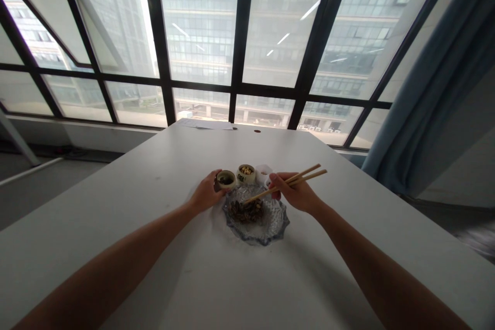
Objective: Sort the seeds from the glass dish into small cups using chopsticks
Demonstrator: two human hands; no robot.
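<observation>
Head view: chopsticks (pixel 302 179) slant down-left over bowl (pixel 275 223).

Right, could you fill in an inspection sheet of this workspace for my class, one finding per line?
Surface: white table, with two dark round spots near its far edge.
Job's things: clear bowl with dark pieces inside; dark-filled cup; cup of yellowish pieces; white container; chopsticks.
Clutter: paper at the far edge.
Hands: left hand holds the dark-filled cup; right hand holds the chopsticks, tips at the bowl's dark pieces.
Cables: nothing seen on the table; floor at left too dim to tell.
Surroundings: large windows; blue curtain at right.
</observation>
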